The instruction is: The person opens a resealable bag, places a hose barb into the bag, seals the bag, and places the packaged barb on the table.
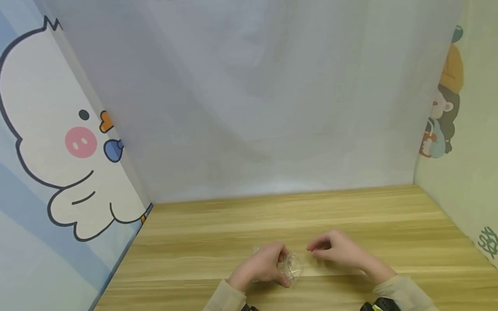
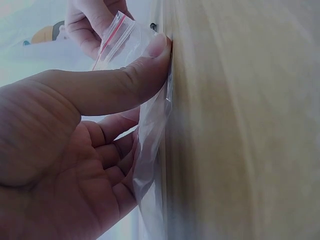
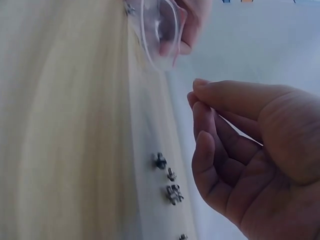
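Note:
A clear plastic zip bag [image 2: 152, 117] with a red strip along its mouth is in my left hand [image 1: 264, 263]. The left thumb presses on its near side, with the fingers behind it. Its mouth is spread into a round opening [image 3: 172, 30] that faces my right hand [image 1: 336, 250]. The right hand hovers apart from the bag, thumb tip [image 3: 201, 83] and forefinger close together; whether something tiny is between them is hidden. Small metal screw-like pieces [image 3: 173, 194] lie on the table near the right hand in the right wrist view.
The wood-grain table [image 1: 202, 233] runs back to a pale grey sheet [image 1: 253, 108]. Printed panels stand at the left [image 1: 43, 129] and right [image 1: 459, 181]. A small dark piece [image 2: 153, 26] lies beyond the bag in the left wrist view.

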